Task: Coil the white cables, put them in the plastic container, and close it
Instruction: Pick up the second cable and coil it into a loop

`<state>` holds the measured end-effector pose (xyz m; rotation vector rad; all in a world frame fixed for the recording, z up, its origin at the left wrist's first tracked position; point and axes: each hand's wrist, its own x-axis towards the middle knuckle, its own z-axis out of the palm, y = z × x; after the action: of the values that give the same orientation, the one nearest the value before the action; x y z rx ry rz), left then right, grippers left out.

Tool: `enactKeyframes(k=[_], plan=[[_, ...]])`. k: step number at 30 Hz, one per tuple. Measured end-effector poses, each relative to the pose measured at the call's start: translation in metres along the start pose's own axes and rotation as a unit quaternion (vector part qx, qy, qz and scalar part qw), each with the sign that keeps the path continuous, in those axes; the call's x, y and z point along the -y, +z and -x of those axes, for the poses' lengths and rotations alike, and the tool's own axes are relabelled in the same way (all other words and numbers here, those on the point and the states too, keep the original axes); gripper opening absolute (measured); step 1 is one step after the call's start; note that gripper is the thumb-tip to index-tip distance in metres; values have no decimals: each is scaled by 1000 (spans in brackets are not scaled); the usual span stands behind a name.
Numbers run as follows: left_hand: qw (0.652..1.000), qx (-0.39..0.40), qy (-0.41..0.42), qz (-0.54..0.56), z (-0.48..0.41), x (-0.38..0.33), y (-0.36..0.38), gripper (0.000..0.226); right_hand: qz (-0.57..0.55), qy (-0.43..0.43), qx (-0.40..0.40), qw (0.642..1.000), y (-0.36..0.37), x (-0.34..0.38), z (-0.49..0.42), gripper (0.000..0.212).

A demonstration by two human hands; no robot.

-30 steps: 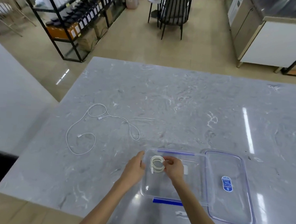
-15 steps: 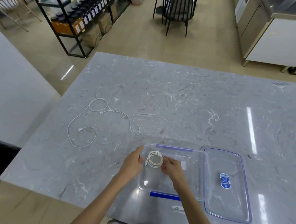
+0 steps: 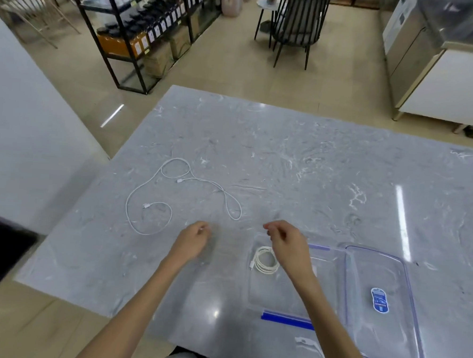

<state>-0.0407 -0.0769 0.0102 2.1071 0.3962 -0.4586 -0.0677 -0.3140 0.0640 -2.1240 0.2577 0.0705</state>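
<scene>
Tabletop [image 3: 286, 159]: glossy grey marble.
Room: tan floor [image 3: 230, 73] — shelf rack [image 3: 133, 34] and chair [image 3: 299, 22] far.
Coiled cable [image 3: 265, 260]: inside open container [image 3: 278, 299], near right.
Loose cable [image 3: 174, 186]: sprawled left.
Hands: left hand [image 3: 191, 241], right hand [image 3: 288, 244] — loosely curled, empty.

Container [image 3: 277, 300] far rim partly behind right hand [image 3: 286, 244]; shelf labels [image 3: 157, 31] illegibly small.

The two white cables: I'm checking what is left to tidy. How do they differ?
The coiled cable is wound into a small tight ring; the loose cable sprawls in wide open loops. The coiled cable lies inside the clear container; the loose cable lies on the table, to the container's left. Both are white and thin.
</scene>
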Motion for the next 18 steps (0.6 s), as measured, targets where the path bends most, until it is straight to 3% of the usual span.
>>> enactKeyframes(k=[7,11,14,18], plan=[[988,-118,-94,-38,-42,54,-111,32,136,-106,117,978,153,84,-42,20],[985,-94,-140,-42,-50,79,-140,34,198,-96,165,961,231,100,-57,23],[988,-98,-101,-58,-60,85,-154,26,225,-58,155,960,268,104,-68,28],[985,-104,38,-132,-82,85,-163,26,267,-6,130,955,293,100,-78,29]])
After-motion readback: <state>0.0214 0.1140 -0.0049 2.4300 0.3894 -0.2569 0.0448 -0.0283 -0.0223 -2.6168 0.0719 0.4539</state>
